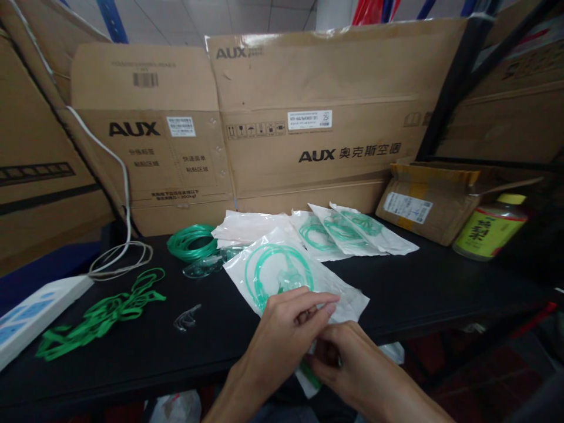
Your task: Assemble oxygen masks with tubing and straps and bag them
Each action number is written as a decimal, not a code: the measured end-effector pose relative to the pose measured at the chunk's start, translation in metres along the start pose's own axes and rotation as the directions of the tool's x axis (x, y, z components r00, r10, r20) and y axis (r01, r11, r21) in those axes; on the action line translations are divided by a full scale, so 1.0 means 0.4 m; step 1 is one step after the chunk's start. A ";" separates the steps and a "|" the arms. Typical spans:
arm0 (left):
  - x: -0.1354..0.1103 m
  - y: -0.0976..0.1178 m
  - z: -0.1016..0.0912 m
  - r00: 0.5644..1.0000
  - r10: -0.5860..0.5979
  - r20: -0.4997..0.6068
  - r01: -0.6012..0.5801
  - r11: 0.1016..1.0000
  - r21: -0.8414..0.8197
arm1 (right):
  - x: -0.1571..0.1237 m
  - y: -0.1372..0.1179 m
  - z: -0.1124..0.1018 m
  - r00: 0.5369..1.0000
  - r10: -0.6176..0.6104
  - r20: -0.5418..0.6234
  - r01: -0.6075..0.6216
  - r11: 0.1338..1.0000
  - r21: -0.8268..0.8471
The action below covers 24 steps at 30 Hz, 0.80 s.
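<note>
My left hand (286, 320) is closed, thumb and fingers pressed together, over the lower edge of a clear-fronted pouch (339, 294). Inside that pouch lie coiled green tubing (257, 264) and a clear, mask-like piece (291, 276). Just below and to the right, my right hand (348, 358) is curled with its fingertips close under the left hand. A small green-and-white piece (309, 379) shows beneath the hands, at the table's front edge. The fingers hide what either hand grips.
Behind lie several similar pouches (365, 226) and a green tubing coil (191, 242) beside clear plastic parts (202, 267). Green elastic straps (106, 311), thin clear strips (187, 318) and a white power strip (44, 311) are left. An open carton (423, 200) and a bottle (489, 229) stand right.
</note>
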<state>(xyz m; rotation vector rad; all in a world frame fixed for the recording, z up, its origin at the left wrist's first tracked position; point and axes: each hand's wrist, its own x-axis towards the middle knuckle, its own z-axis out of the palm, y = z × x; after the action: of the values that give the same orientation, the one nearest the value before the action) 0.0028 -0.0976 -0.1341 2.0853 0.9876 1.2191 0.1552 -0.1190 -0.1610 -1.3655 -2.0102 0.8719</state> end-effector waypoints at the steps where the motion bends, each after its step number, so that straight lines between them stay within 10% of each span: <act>1: 0.001 0.001 -0.001 1.000 -0.007 0.005 0.007 1.000 0.002 | 0.003 0.010 0.006 0.999 -0.002 -0.034 0.002 1.000 -0.011; 12: 0.002 0.008 -0.010 0.999 -0.018 0.052 0.018 1.000 -0.010 | 0.022 0.017 -0.004 0.984 0.108 -0.141 0.010 0.761 0.649; 18: -0.002 0.006 -0.010 0.998 -0.017 0.068 0.014 0.999 0.042 | -0.007 -0.012 0.014 0.994 0.007 0.109 -0.091 0.608 0.788; 24: -0.005 -0.004 -0.023 0.994 -0.003 0.111 -0.015 0.986 0.165 | -0.064 0.006 -0.016 0.951 -0.019 0.309 -0.297 0.226 0.928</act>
<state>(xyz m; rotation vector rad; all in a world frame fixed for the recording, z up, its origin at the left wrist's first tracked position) -0.0065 -0.0975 -0.1321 2.2586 1.0637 1.0420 0.1697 -0.1411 -0.1611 -0.6274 -0.9305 2.0261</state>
